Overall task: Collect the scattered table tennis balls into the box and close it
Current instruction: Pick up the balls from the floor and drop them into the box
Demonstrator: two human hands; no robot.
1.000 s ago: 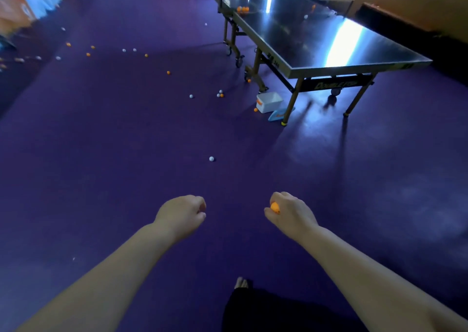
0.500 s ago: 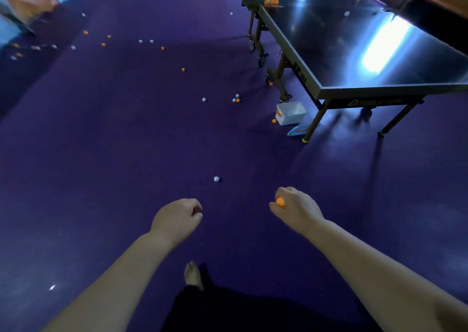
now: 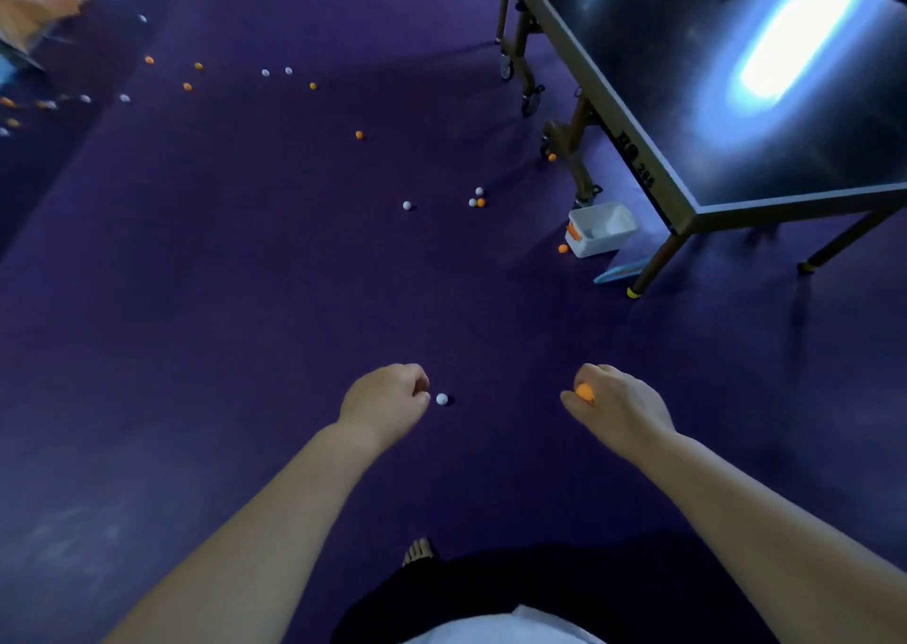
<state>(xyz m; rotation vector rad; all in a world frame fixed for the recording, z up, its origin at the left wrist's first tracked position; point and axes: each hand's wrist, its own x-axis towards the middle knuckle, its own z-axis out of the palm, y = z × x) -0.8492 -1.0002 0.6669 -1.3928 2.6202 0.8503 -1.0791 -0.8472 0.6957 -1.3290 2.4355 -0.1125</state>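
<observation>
Since the earlier frames the person has walked forward. The white ball (image 3: 442,399), which then lay well ahead, now appears just beside the knuckles of the left hand (image 3: 387,405), and the box (image 3: 601,228) sits nearer in view.

Left hand: fingers curled under; whether they enclose anything cannot be told.

Right hand (image 3: 621,410): grips an orange ball (image 3: 584,392), which shows between thumb and forefinger.

The white ball rests on the purple floor (image 3: 245,300) and seems not yet touched. The box stands open on the floor beside a leg of the surface (image 3: 736,103). A flat blue piece (image 3: 619,273), perhaps its lid, lies near it. Further balls (image 3: 407,205) lie scattered beyond.

Handling: the balls are probably very light, thin-shelled, smooth and quick to roll away. A gentle fingertip pinch across the middle, taken from above, should suffice; hard squeezing might dent one.
</observation>
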